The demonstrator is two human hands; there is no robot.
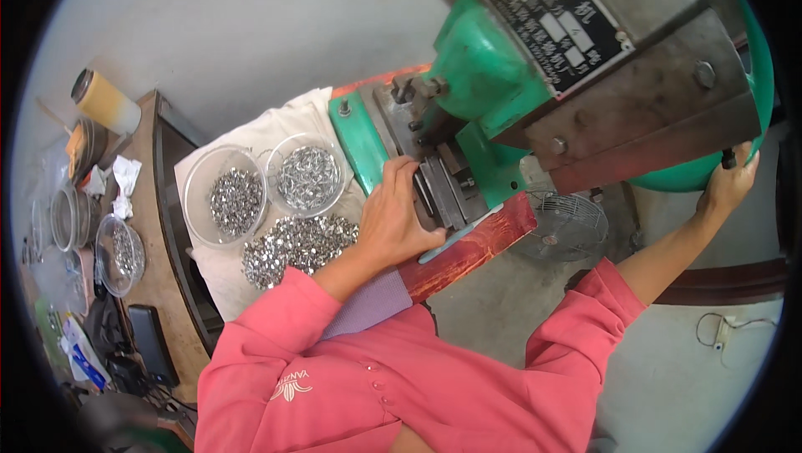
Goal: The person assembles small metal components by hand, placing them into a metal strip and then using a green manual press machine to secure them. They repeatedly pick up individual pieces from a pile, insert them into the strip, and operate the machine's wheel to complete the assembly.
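Note:
A green and bare-metal bench press [476,60] stands in front of me, with a dark nameplate on its upper body. My left hand [394,217] grips the edge of a dark metal die block [443,190] on the press bed. Its fingertips lie at the far end and its thumb at the near end; any small part under the fingers is hidden. Out to the right, my right hand [728,184] is closed round the rim of a large green handwheel [668,179], beside a dark knob [729,157].
Left of the press, a clear tub [190,211] and a clear bowl [341,190] hold small metal parts. A loose heap of metal pieces [292,248] lies beside them on pale cloth. A side table [159,286] carries containers and a black power bank [152,344]. A fan [564,227] stands below.

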